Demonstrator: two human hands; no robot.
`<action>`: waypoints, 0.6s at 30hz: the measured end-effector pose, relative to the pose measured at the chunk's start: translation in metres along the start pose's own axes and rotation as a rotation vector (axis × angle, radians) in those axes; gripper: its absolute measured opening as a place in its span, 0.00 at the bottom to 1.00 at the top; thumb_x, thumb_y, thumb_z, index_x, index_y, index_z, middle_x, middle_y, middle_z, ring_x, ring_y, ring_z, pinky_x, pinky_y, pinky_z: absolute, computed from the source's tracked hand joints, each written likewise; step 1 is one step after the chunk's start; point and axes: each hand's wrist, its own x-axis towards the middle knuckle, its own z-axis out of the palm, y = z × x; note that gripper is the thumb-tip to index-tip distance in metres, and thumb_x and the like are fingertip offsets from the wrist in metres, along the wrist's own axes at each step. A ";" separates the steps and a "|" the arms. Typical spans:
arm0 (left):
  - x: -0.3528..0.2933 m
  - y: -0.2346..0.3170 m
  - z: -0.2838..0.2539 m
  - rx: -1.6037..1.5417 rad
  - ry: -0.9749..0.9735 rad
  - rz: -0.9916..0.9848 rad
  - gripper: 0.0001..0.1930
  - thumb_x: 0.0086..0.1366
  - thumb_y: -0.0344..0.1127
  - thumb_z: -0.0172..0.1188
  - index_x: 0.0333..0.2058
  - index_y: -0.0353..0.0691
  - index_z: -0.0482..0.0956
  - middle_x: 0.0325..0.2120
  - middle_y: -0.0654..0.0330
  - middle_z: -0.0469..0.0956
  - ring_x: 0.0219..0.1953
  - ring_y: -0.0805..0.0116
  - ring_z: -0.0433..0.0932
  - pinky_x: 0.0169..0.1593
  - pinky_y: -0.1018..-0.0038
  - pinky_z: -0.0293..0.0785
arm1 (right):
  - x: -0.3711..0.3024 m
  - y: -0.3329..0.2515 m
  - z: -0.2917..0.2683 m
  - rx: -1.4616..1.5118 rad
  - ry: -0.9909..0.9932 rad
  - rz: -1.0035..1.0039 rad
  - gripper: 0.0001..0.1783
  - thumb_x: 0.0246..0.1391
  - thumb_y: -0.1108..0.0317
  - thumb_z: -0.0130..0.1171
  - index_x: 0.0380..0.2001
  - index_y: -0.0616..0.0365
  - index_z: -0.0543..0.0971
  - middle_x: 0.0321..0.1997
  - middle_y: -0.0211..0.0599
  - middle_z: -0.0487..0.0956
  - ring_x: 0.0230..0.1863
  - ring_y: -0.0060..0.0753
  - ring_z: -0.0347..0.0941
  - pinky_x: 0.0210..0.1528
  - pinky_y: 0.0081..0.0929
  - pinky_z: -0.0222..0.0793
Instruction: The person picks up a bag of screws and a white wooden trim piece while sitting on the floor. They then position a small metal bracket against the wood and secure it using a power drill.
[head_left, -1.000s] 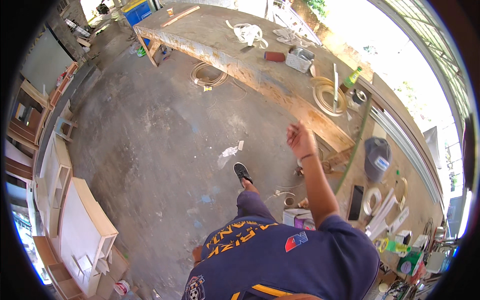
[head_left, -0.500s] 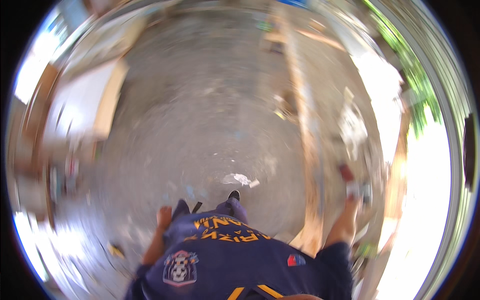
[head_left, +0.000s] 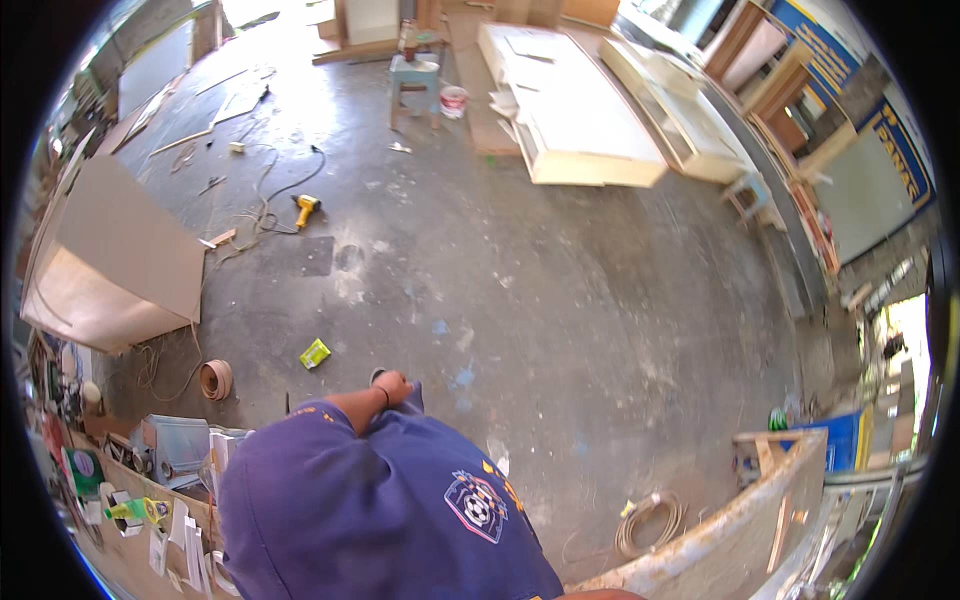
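My left hand (head_left: 395, 387) hangs beside my body in front of my dark blue shirt (head_left: 390, 510), with a dark band at the wrist. Its fingers are curled in; whatever they may hold is hidden. A small grey curved edge shows just beyond the knuckles, too little of it to name. Nearest on the floor lies a bright green packet (head_left: 315, 353). Left of that stands a brownish roll of strip material (head_left: 215, 380). Farther off, a yellow power tool (head_left: 306, 210) rests on the concrete among loose cords. My right hand is out of view.
A large pale cabinet box (head_left: 120, 250) stands at the left, above a cluttered bench (head_left: 190, 510). Long white panelled cabinets (head_left: 590, 110) lie at the back, near a small stool (head_left: 413, 75) and a bucket (head_left: 453, 102). At lower right are a coiled hose (head_left: 648, 525) and a board (head_left: 740, 510).
The view has swung round to the left, bringing the cabinet box, power tool and bench into sight. My right hand has left the picture, and my left hand now hangs closer to the middle.
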 end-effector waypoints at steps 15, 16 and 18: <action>0.051 -0.174 -0.142 -0.599 0.368 -0.275 0.20 0.58 0.49 0.53 0.30 0.35 0.82 0.33 0.42 0.79 0.39 0.45 0.78 0.43 0.58 0.73 | -0.200 -0.167 0.257 0.242 -0.835 0.386 0.24 0.48 0.47 0.50 0.36 0.59 0.74 0.32 0.42 0.75 0.31 0.41 0.69 0.34 0.37 0.66; 0.053 -0.189 -0.153 -0.686 0.463 -0.283 0.20 0.59 0.49 0.54 0.30 0.34 0.81 0.31 0.43 0.79 0.36 0.47 0.78 0.41 0.59 0.73 | -0.218 -0.173 0.272 0.233 -0.881 0.429 0.24 0.48 0.48 0.50 0.36 0.59 0.75 0.31 0.42 0.75 0.31 0.40 0.69 0.34 0.36 0.66; 0.053 -0.211 -0.170 -0.880 0.588 -0.307 0.19 0.59 0.48 0.55 0.29 0.33 0.80 0.27 0.46 0.79 0.31 0.53 0.78 0.37 0.62 0.73 | -0.246 -0.185 0.295 0.217 -0.938 0.491 0.23 0.48 0.48 0.49 0.35 0.59 0.75 0.30 0.41 0.75 0.30 0.39 0.69 0.32 0.35 0.66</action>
